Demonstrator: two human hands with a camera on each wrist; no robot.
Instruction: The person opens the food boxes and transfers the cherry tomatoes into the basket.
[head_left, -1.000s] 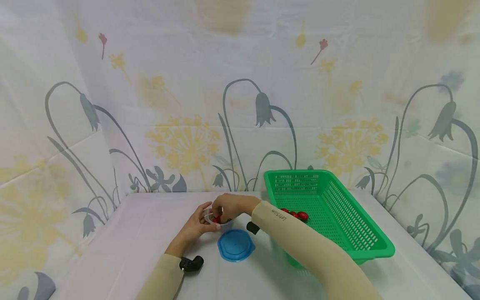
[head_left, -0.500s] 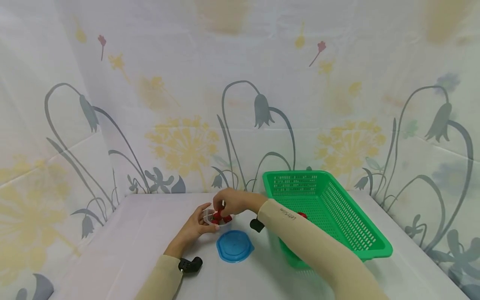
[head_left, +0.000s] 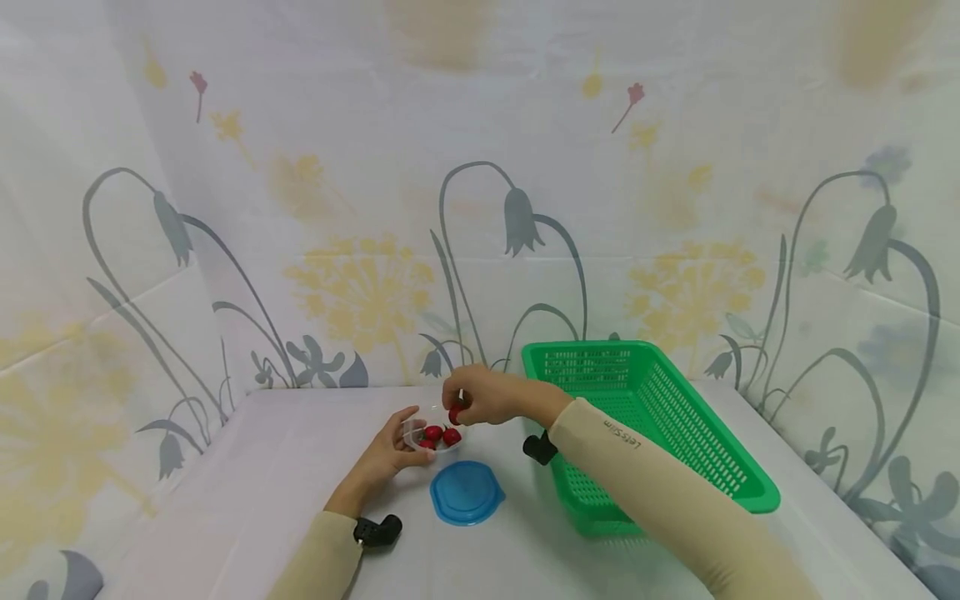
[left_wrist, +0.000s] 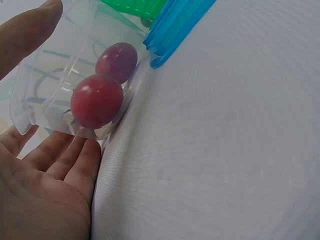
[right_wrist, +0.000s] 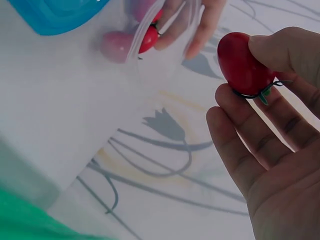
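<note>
A small clear plastic container [left_wrist: 52, 82] stands on the white cloth, with several red cherry tomatoes [head_left: 451, 437] inside. My left hand [head_left: 388, 447] holds its left side, thumb near the front and fingers behind. Just above the right rim, my right hand [head_left: 486, 395] pinches one cherry tomato [right_wrist: 242, 62] between thumb and fingers. That tomato carries a green stem end, seen in the right wrist view. In front of the container a blue lid [head_left: 467, 493] lies flat on the cloth.
To the right stands a green perforated plastic basket [head_left: 750, 497], partly covered by my right sleeve [head_left: 660, 492]. A flower-printed curtain [head_left: 480, 208] rises behind the table [head_left: 300, 467].
My right hand has come up out of the container and shifted right, bringing a cherry tomato with it. My left hand keeps its place. Tomatoes seen earlier in the basket are now behind the sleeve.
</note>
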